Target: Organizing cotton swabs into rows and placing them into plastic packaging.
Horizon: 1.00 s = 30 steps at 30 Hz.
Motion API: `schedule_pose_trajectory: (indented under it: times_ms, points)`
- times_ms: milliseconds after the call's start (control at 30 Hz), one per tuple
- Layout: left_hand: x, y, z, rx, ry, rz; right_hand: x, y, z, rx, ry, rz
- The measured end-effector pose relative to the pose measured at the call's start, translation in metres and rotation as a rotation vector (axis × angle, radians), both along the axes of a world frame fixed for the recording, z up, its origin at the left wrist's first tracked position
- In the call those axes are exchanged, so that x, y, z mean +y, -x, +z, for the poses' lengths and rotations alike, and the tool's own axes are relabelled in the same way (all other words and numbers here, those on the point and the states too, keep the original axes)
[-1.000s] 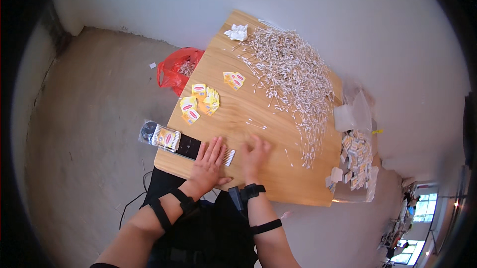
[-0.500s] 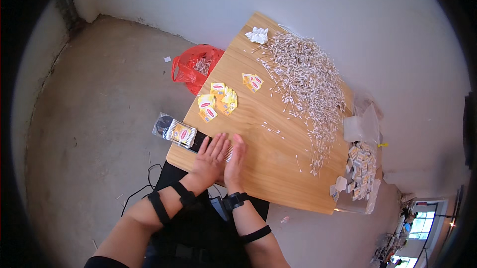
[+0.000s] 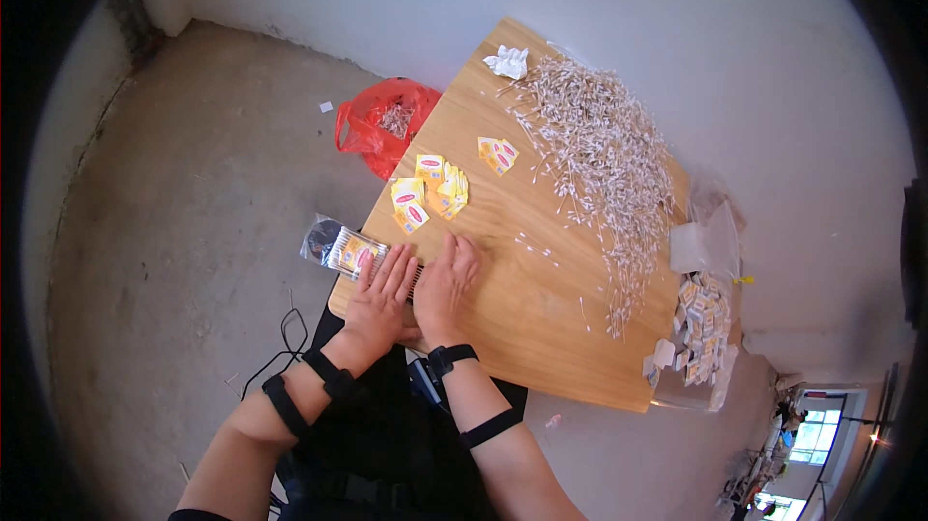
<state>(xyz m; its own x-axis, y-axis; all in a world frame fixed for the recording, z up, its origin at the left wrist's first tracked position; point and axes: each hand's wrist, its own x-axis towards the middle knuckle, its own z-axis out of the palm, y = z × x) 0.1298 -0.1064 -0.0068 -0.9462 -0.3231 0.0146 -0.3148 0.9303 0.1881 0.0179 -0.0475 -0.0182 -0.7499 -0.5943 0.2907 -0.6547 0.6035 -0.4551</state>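
My left hand [image 3: 379, 294] lies palm down and open over a narrow black tray [image 3: 416, 281]. Its fingertips touch the near end of a clear bag [image 3: 319, 239] holding a bundle of cotton swabs [image 3: 346, 252] with a yellow and white card [image 3: 361, 248] on top. Along the tray, dark slots or teeth show between my hands. My right hand [image 3: 445, 287] rests just right of the tray with its fingers bent and close together; anything inside them is hidden. Ahead of the hands lie loose yellow and white cards [image 3: 410, 204] in overlapping piles.
A large heap of loose cotton swabs [image 3: 604, 149] covers the table's far right side. Crumpled white paper [image 3: 507, 62] sits at the far corner. A red plastic bag [image 3: 372, 130] stands on the floor at the left. Clear bags of small packs [image 3: 704, 323] lie off the right edge.
My left hand has slid left along the tray to the bag's end. My right hand has turned from edge-on to palm down, its fingers now bent and slightly farther forward.
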Motion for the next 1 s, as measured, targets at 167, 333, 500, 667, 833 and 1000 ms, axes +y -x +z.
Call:
schedule_pose_trajectory:
  times_ms: [167, 333, 500, 667, 833, 1000]
  points:
    - [-0.018, -0.004, 0.032, -0.057, -0.157, -0.017, -0.004, 0.002, 0.0, -0.008, -0.069, 0.032]
    - [-0.078, -0.02, 0.006, 0.543, -0.295, 0.551, -0.005, 0.005, 0.002, -0.043, -0.154, 0.032]
    - [-0.112, -0.022, -0.043, 0.636, -1.552, 0.907, -0.008, 0.001, -0.004, 0.003, -0.11, 0.052]
    - [-0.1, -0.013, -0.055, 0.701, -1.829, 0.893, -0.008, 0.001, -0.002, -0.01, -0.104, 0.043]
    - [-0.101, -0.015, -0.07, 0.771, -1.853, 0.829, -0.014, -0.001, 0.0, -0.003, -0.114, 0.059]
    - [-0.1, -0.013, -0.06, 0.801, -1.726, 0.876, -0.028, -0.005, -0.001, -0.012, -0.057, 0.104]
